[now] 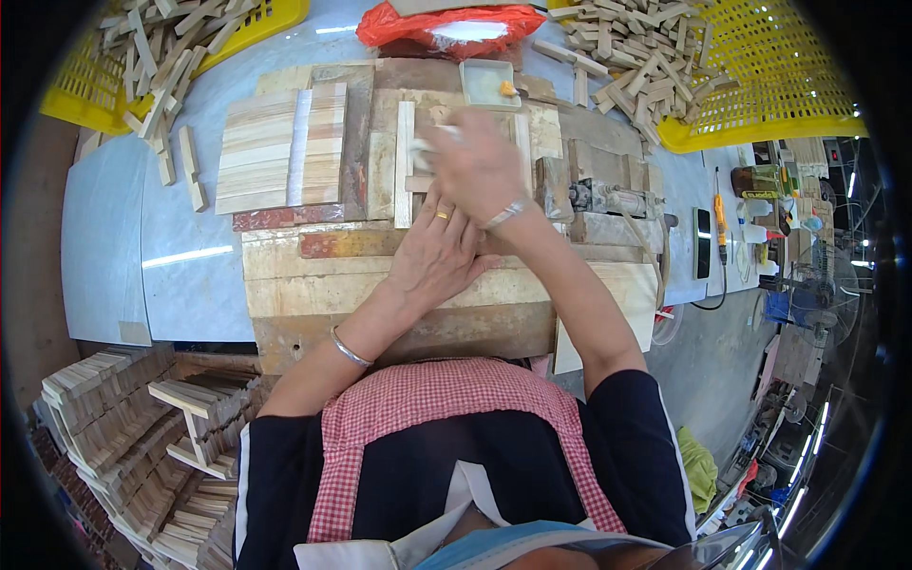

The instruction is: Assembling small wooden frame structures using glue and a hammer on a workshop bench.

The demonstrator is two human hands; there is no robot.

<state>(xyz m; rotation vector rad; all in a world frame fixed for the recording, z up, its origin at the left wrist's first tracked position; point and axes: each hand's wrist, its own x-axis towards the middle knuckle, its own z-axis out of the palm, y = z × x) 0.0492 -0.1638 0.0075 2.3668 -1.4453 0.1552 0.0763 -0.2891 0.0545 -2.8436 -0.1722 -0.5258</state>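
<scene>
My left hand lies flat with its fingers stretched forward over the near part of a small wooden frame in a worn wooden jig. Just beyond and above it, my right hand is smeared by motion. Its fingers look curled round something whitish that is too blurred to name. Pale upright strips of the frame show on either side of the hands, and a crosspiece is partly covered by them. At the far side of the jig sits a shallow square dish with a small yellow-orange thing at its edge.
Flat wooden strips lie side by side at left. A clamp is fixed at right. Yellow baskets of sticks stand at both far corners, below a red plastic bag. A phone lies right; stacked wooden frames stand lower left.
</scene>
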